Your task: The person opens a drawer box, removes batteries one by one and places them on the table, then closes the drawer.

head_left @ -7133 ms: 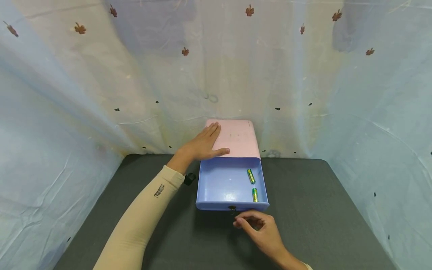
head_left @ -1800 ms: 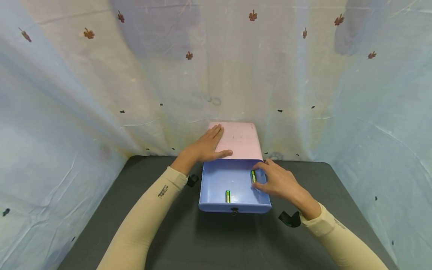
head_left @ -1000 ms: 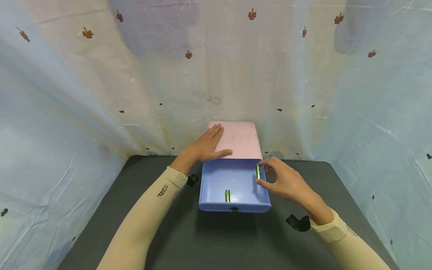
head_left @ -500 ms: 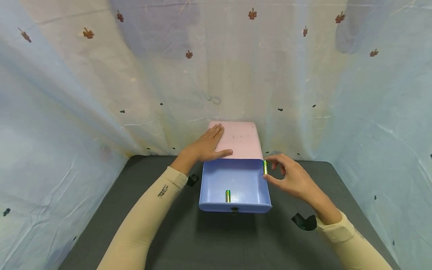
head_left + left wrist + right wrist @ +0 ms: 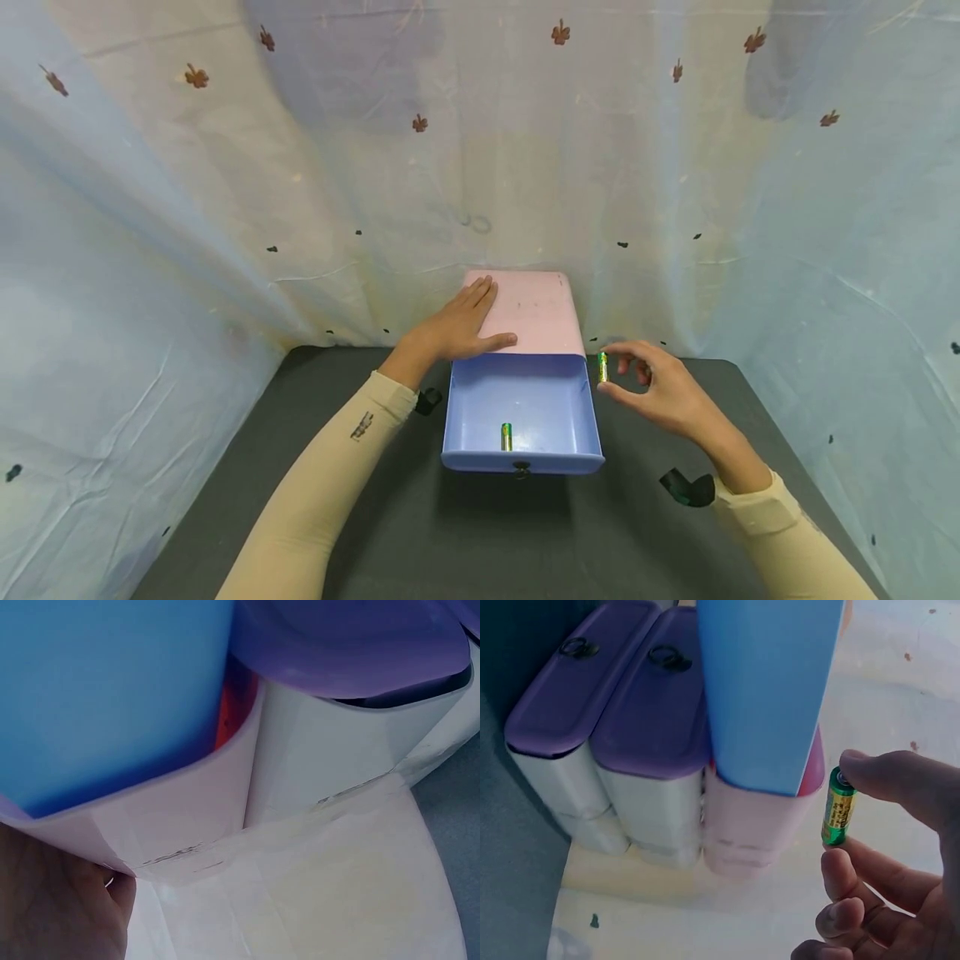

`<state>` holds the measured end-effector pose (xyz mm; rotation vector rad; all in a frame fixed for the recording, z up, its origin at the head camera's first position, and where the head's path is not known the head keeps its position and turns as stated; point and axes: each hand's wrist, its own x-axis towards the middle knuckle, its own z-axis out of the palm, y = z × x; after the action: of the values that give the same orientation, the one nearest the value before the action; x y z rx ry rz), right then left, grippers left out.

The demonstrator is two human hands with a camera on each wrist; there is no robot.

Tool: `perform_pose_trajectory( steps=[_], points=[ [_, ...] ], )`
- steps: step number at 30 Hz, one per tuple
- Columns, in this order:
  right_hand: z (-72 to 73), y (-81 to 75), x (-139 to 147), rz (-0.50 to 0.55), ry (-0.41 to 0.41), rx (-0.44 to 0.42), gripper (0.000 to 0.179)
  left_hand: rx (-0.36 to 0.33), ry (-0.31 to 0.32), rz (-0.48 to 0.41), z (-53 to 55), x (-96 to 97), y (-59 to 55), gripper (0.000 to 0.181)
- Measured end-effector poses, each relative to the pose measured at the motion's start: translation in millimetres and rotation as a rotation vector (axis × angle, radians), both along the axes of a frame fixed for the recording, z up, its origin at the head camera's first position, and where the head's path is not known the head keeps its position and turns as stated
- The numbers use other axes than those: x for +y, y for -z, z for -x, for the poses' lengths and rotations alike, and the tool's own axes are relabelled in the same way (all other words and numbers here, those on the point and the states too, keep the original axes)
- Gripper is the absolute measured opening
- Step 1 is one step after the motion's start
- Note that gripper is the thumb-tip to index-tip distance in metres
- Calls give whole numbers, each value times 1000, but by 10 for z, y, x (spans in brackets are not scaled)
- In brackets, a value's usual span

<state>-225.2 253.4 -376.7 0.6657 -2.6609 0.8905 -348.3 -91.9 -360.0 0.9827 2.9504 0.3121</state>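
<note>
My left hand (image 5: 452, 327) lies flat with spread fingers on the pink top of a drawer cabinet (image 5: 536, 312). Its pale blue drawer (image 5: 480, 396) is pulled out toward me. Thumb and fingertips of my right hand (image 5: 663, 390) pinch a green and gold battery (image 5: 603, 367) by its two ends, just outside the drawer's right wall. The right wrist view shows the same battery (image 5: 839, 810) between thumb and fingertip, the other fingers curled below. One more battery (image 5: 507, 437) stays in the drawer, near its front.
Two white cabinet tiers with purple drawer fronts (image 5: 656, 712) sit under the pink one, each front bearing a small ring at its middle. A dark grey table (image 5: 360, 533) carries the stack. Behind it hangs a pale patterned curtain (image 5: 510, 167).
My right hand has pinched one battery from the drawer's right side and carried it rightward over the wall. Earlier, the other battery shifted left along the drawer's front. My left hand has stayed put.
</note>
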Motion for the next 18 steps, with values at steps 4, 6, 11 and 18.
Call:
perform_pose_trajectory(
  steps=[4, 6, 11, 18],
  points=[
    [54, 37, 54, 12, -4, 4, 45, -2, 1, -5, 5, -5, 9, 109],
    [83, 55, 75, 12, -11, 1, 45, -2, 0, -6, 3, -10, 6, 109],
    [158, 149, 132, 3, -29, -7, 45, -8, -1, -16, -11, -19, -5, 109],
    [257, 323, 222, -29, -43, -46, 47, -2, 2, -18, -27, -21, -7, 109]
  ],
)
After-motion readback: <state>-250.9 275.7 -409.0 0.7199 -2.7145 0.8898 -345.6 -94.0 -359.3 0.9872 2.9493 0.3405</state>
